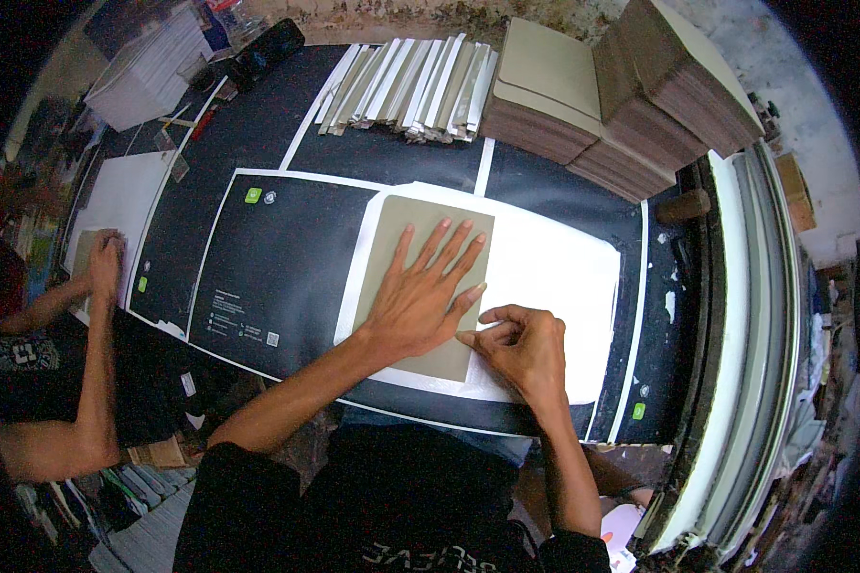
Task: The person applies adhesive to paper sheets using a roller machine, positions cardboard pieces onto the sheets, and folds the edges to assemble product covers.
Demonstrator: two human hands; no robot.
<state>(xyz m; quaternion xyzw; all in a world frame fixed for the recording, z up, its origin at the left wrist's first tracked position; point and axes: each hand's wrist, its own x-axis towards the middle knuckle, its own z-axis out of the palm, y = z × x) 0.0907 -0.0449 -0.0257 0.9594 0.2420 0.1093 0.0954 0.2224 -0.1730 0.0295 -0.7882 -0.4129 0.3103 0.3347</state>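
A grey-brown rectangular board [437,360] lies on a larger white sheet [549,277], with a white margin on its left and a wide white area to its right. My left hand [425,296] rests flat on the board, fingers spread and pointing toward its far edge. At the board's lower right edge is my right hand [526,349], its fingers curled in and its thumb tip touching the board's edge. Whatever those curled fingers may hold is hidden. Left of the board, a black printed cover sheet [277,258] covers the table.
At the back lie a row of grey and white strips [406,86] and stacks of brown boards [545,81]. A white paper stack [153,72] stands far left. A co-worker's hands [105,263] handle a small board at the left. Long rollers [750,353] border the table's right side.
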